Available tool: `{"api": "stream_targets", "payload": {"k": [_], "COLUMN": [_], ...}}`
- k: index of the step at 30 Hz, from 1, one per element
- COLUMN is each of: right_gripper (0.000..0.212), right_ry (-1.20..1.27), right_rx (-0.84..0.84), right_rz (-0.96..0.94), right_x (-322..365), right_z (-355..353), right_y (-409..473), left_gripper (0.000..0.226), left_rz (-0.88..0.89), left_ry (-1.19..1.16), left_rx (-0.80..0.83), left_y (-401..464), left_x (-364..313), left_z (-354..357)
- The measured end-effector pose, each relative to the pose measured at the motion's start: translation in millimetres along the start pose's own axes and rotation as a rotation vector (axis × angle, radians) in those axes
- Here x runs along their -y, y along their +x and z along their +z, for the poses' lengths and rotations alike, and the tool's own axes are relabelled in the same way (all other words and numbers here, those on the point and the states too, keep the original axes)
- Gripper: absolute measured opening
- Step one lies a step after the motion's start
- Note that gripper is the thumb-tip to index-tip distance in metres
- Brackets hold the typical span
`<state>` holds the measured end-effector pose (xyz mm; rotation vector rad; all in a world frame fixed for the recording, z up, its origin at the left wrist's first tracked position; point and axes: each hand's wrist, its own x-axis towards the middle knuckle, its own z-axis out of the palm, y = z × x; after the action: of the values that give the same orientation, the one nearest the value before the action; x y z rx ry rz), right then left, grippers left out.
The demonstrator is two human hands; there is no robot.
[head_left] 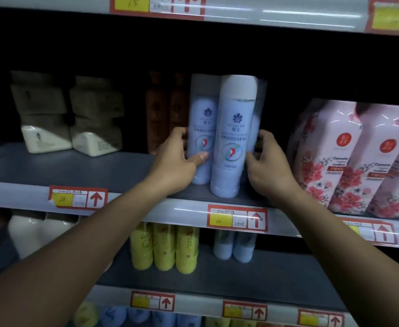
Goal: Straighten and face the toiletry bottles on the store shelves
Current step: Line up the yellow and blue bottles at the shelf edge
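A clear-wrapped pack of pale blue bottles with white caps stands upright at the front of the middle shelf (189, 208). Its front bottle (233, 138) shows its label; a second blue bottle (202, 128) stands behind it to the left. My left hand (177, 159) grips the pack's left side, thumb across the rear bottle. My right hand (268, 166) presses on the pack's right side, fingers on the clear wrap. A third bottle behind the wrap at the right is mostly hidden.
Brown bottles (165, 112) stand just left of the pack, and white-and-grey angular bottles (45, 114) further left. Pink floral bottles (349, 159) crowd the right. Yellow bottles (165, 246) and small blue ones (233, 246) fill the shelf below. Price tags (237, 218) line the edges.
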<state>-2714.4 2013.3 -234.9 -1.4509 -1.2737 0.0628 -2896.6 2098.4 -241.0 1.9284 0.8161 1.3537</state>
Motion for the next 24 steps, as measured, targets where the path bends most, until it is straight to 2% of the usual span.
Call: {"api": "stream_targets", "payload": {"k": [5, 11, 15, 24], "right_gripper": [0.043, 0.038, 0.056, 0.064], "right_ry": [-0.106, -0.115, -0.170, -0.147], "right_rx": [-0.057, -0.209, -0.311, -0.367], "right_rz": [-0.012, -0.067, -0.099, -0.282], "right_x": [10.8, 14.1, 13.3, 22.1], "right_z": [-3.7, -5.9, -8.1, -26.8], "right_y": [-15.1, -35.8, -47.5, -83.0], "left_gripper": [0.049, 0.054, 0.061, 0.069], "left_rz": [-0.019, 0.030, 0.065, 0.192], "left_ry": [0.055, 0.060, 0.035, 0.068], "left_rx": [-0.094, -0.183, -0.230, -0.267], "left_y": [-14.5, -41.6, -56.4, -87.8], "left_x": [-2.2, -7.8, -5.4, -24.1], "left_z": [-11.7, -20.3, -22.0, -29.5]}}
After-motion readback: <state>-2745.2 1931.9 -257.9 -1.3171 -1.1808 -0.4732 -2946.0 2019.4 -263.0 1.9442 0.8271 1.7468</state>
